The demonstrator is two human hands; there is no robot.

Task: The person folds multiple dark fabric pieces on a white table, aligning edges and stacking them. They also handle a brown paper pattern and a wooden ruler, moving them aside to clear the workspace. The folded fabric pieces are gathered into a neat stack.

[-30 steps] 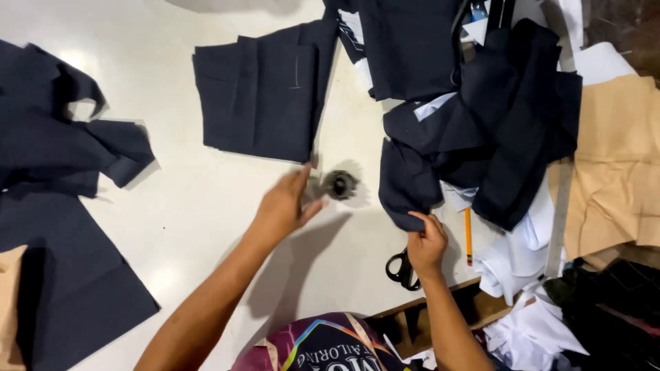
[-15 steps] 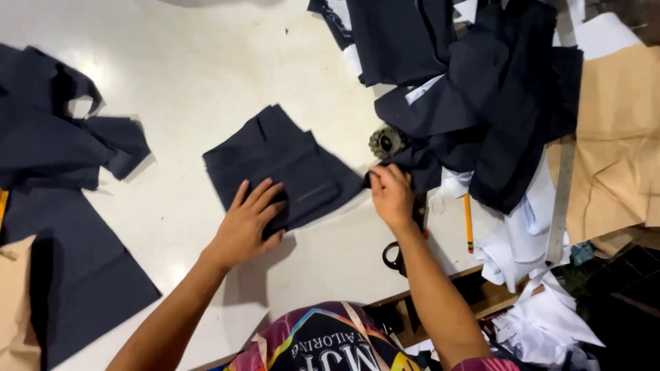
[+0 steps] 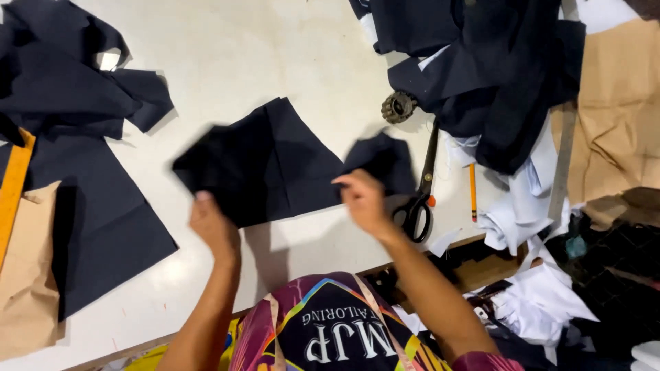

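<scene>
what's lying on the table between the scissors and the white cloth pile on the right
In the head view, an orange pencil lies on the table between the black scissors and the white cloth pile.

We count two bare hands: left hand (image 3: 214,230), right hand (image 3: 364,201). One dark navy fabric piece (image 3: 268,165) held between them. One pair of black scissors (image 3: 421,189). One orange pencil (image 3: 473,191). One round toothed metal weight (image 3: 398,107). One heap of navy cloth (image 3: 481,69) at right; one group of navy cut pieces (image 3: 75,103) at left. Two areas of brown pattern paper (image 3: 615,124), (image 3: 27,282). One yellow ruler (image 3: 14,192).
</scene>
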